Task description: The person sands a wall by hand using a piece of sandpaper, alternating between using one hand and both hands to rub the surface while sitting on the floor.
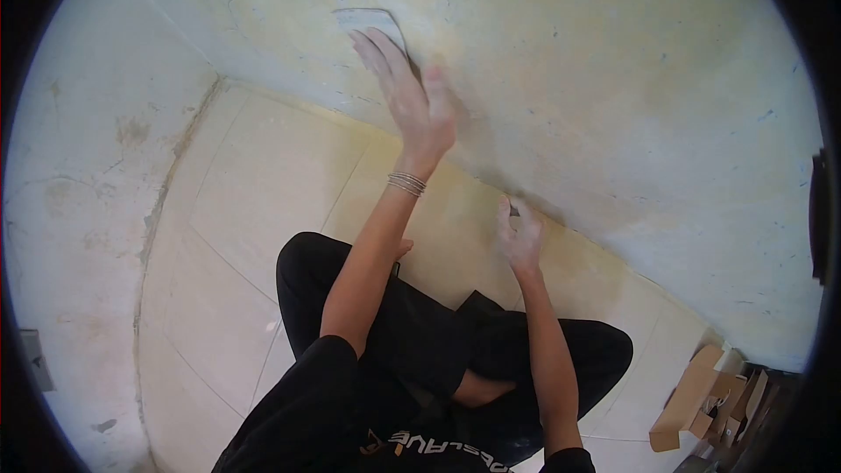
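My left hand (407, 101), whitened with dust, reaches up to the wall (596, 96). Its fingers lie nearly flat over a thin, pale piece of sandpaper (350, 17), pressing it to the wall; the sheet's upper edge shows past the fingertips. Lower down, my right hand (521, 236) is near the foot of the wall, over the tiled floor (438, 219). Dust coats its curled fingers too. A small dark spot shows between thumb and forefinger, and I cannot tell what it is.
A second wall (79, 166) meets this one at a corner on the left, with a socket plate (37, 359) low on it. An open cardboard box (688, 398) with things inside stands at the lower right. My crossed legs (394, 324) rest on the floor.
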Demonstrator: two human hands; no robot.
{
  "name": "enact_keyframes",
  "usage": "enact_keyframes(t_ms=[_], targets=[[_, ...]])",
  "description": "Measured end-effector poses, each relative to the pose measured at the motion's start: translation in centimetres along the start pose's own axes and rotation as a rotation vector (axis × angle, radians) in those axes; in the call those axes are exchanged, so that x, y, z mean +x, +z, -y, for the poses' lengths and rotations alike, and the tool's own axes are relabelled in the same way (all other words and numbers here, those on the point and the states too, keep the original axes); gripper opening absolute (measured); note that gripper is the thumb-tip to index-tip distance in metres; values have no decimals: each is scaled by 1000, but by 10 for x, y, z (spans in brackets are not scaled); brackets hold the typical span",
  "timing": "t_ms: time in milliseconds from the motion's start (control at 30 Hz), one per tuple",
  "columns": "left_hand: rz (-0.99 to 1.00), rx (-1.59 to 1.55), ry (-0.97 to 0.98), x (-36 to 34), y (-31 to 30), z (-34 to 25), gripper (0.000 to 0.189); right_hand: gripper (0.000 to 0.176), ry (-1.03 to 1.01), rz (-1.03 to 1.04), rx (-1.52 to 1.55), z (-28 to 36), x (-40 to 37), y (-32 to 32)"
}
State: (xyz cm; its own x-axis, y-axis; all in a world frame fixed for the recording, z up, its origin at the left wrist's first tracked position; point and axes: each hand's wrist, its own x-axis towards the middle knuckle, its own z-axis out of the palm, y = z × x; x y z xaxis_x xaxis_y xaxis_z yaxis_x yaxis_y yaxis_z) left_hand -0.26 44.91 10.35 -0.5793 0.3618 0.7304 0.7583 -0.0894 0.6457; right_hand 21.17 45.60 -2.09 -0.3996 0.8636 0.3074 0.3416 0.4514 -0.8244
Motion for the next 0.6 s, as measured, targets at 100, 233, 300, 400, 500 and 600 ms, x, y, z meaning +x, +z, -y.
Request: enact_keyframes(t_ms=[100,233,300,400,500,600], targets=[[-51,-37,-110,-13,11,-4,84,20,20,33,20,-2,-1,2],[-54,-58,-178,-58,38,-17,82,21,45,47,-8,-4,-1,1],[-46,-46,-146,-48,33,-18,83,21,9,17,-18,-2,0,1],[-47,-22,-108,-10,10,-2,85,20,-2,-7,-22,-1,1,1],[-33,-62,-191,-14,9,-4,84,18,54,32,5,0,-2,0],[21,-84,-244,-74,44,-21,82,18,30,48,-8,-4,-1,1]])
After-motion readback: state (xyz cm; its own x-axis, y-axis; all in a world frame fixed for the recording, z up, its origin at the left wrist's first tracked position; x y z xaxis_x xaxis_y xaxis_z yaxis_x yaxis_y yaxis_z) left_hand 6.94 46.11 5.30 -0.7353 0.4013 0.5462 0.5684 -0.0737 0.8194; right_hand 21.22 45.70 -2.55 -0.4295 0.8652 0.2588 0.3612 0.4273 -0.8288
